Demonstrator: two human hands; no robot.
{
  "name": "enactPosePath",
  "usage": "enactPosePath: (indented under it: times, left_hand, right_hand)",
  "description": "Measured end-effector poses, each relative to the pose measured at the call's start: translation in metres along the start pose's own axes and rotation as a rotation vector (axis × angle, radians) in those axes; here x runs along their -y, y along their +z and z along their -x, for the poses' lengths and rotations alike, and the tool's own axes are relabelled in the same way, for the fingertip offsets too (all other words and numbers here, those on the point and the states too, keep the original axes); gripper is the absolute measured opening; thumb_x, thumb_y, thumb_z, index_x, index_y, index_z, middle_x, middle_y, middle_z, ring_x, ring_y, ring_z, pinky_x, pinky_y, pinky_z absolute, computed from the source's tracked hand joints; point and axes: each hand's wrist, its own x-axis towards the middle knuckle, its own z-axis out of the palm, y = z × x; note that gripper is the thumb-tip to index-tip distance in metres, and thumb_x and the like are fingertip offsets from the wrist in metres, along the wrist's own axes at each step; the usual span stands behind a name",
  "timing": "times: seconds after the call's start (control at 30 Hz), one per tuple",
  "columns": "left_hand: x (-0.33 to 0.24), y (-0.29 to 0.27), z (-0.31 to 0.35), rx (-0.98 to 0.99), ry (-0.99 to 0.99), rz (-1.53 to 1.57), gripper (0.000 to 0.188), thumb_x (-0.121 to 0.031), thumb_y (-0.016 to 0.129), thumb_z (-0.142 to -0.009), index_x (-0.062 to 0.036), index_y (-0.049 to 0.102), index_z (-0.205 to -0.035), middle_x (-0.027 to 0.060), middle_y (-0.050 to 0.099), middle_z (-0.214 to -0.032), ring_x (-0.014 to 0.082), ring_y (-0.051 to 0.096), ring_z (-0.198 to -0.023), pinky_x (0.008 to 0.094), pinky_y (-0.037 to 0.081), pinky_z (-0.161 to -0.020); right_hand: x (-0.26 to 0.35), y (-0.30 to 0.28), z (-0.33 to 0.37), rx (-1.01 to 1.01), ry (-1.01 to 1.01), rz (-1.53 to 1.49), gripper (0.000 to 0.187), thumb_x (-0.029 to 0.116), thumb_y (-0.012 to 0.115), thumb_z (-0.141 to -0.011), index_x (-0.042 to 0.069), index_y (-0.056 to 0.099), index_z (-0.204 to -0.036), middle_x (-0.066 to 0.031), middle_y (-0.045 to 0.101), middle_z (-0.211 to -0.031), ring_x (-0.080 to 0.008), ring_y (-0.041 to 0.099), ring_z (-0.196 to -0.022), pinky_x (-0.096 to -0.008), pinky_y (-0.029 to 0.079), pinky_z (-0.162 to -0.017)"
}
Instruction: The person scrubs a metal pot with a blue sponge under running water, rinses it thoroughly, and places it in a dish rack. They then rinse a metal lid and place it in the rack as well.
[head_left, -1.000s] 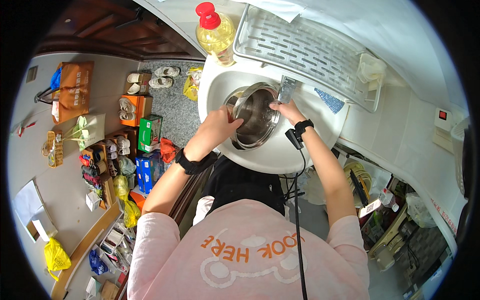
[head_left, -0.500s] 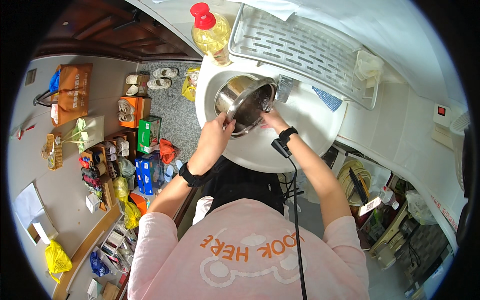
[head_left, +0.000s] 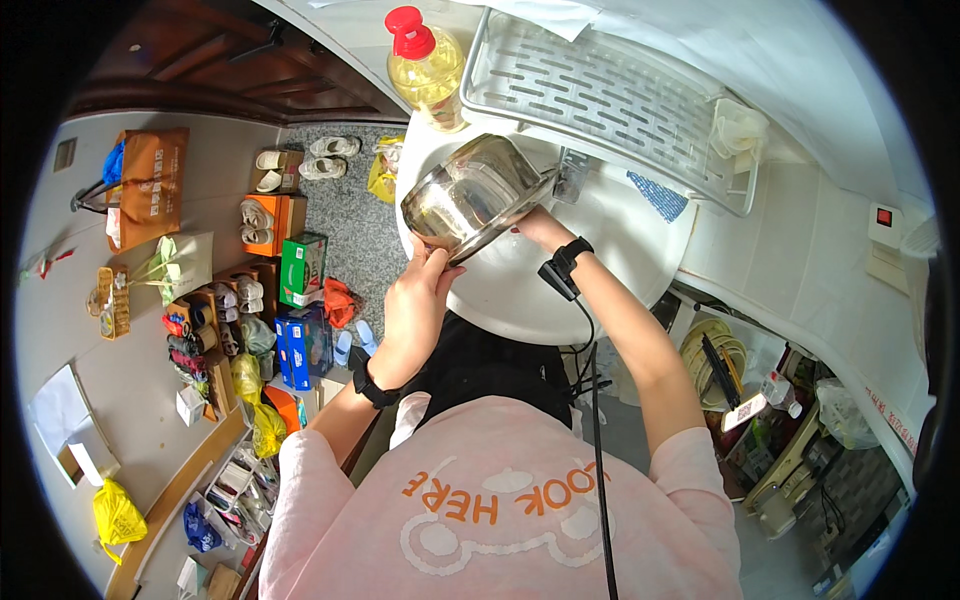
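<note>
A shiny stainless steel pot is tipped steeply over the white sink, its outer wall turned up and its mouth facing down to the right. My left hand pinches the near-left rim between thumb and fingers. At the pot's mouth is my right hand, its fingers mostly hidden behind the rim, so I cannot tell whether they grip anything. A metal faucet stands just beyond the pot's right edge. The inside of the pot is out of sight.
Behind the sink stand a red-topped bottle of yellow liquid and a grey slotted dish rack. A folded blue patterned cloth lies on the sink's right rim. A black cable hangs from my right wrist area.
The pot has tipped over to the right, hiding its inside and showing its outer wall. My left hand has moved slightly nearer with the rim; my right hand has gone behind the rim.
</note>
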Motion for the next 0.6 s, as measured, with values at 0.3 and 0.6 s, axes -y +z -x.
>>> enactPosePath:
  times: [0.3, 0.6]
  left_hand:
    - [-0.005, -0.003, 0.013, 0.002, 0.054, -0.095, 0.021, -0.015, 0.072, -0.082, -0.0024, 0.057, -0.092, 0.0162, 0.059, -0.119, 0.0371, 0.064, -0.078, 0.0406, 0.054, -0.063]
    - [0.023, 0.003, -0.006, 0.236, -0.296, 0.397, 0.029, -0.027, 0.068, -0.092, 0.0019, 0.064, -0.097, 0.0069, 0.064, -0.072, 0.0074, 0.06, -0.068, 0.0285, 0.048, -0.058]
  right_hand:
    - [0.006, -0.003, 0.015, -0.08, -0.057, -0.091, 0.036, 0.023, 0.06, -0.094, 0.008, 0.052, -0.125, -0.0053, 0.062, -0.109, -0.0161, 0.058, -0.105, -0.0339, 0.048, -0.085]
    - [0.012, -0.029, 0.036, -0.023, 0.032, -0.242, 0.035, 0.029, 0.064, -0.094, 0.011, 0.053, -0.122, 0.0037, 0.057, -0.108, -0.0093, 0.053, -0.101, -0.0285, 0.045, -0.089]
